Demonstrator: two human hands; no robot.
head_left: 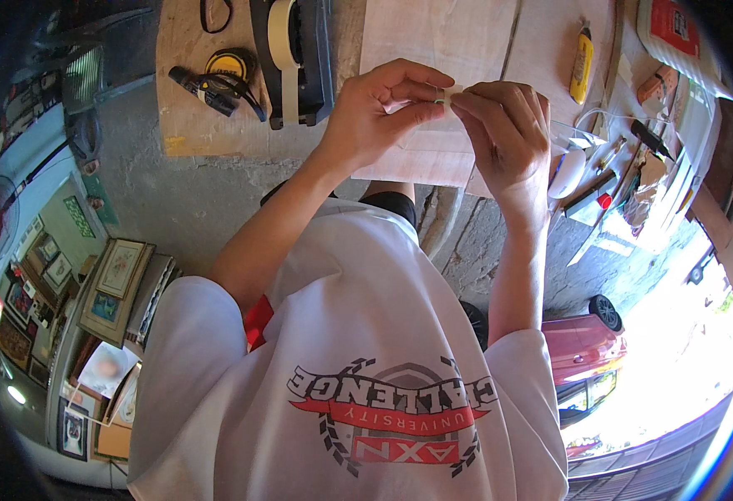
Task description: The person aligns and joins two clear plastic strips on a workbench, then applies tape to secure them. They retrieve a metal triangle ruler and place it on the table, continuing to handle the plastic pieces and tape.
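A small pale piece with a green edge [451,92] sits between my two hands, above the wooden board. My left hand [383,102] pinches its left side between thumb and fingertips. From the right, my right hand [508,125] grips the same piece, its fingers curled and pressed together. What the piece is, I cannot make out, since fingertips cover much of it. Left of my left hand stands a black tape dispenser [320,71] with a roll of cream tape [281,37]. Under both hands lies a pale wooden board [433,42].
A yellow-and-black tape measure [231,63] lies at the left, beside a dark strapped object [207,90]. On the right are a yellow utility knife [581,67], a white rounded object [567,173] and a white-and-red tub [675,33]. The board's front edge faces me.
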